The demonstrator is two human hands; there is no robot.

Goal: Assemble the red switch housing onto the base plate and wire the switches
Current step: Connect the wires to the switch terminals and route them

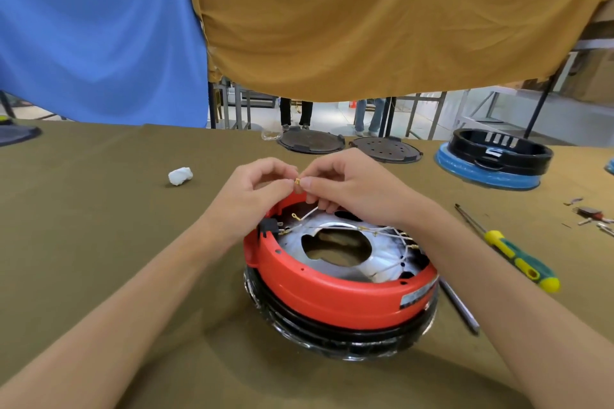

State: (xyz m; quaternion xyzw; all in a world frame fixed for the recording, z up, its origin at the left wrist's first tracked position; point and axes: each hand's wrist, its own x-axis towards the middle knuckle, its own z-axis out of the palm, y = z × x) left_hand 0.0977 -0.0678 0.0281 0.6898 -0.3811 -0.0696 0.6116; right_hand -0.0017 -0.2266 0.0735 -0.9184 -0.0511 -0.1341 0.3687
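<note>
Housing (335,295), red and round, sits mid-worktop (99,226) on a black ring base (349,339), open side up, with a silvery plate (382,252) inside showing a big cut-out hole. White wires (385,232) with brass ends trail across the plate, mostly along its right side, and a black switch (269,226) sits at the housing's left inner wall. Both hands are up over the far rim now. Left hand (255,196), fingers curled in, tips pinched together right at a small brass terminal (297,181). Right hand (352,189) meets it from the other side, thumb and forefinger nipping that same terminal, the lower fingers hooked round a white wire (310,212) that runs down into the housing. The two hands touch at the fingertips. To the right, a yellow-and-green screwdriver (511,252) lies on the cloth, and a second tool's grey shaft (460,307) lies just beside the housing. Far right, loose small parts (589,216). Left and farther off, a white wad (180,175). Along the far edge, two dark round plates (310,142) and a black ring on a blue base (498,151).
</note>
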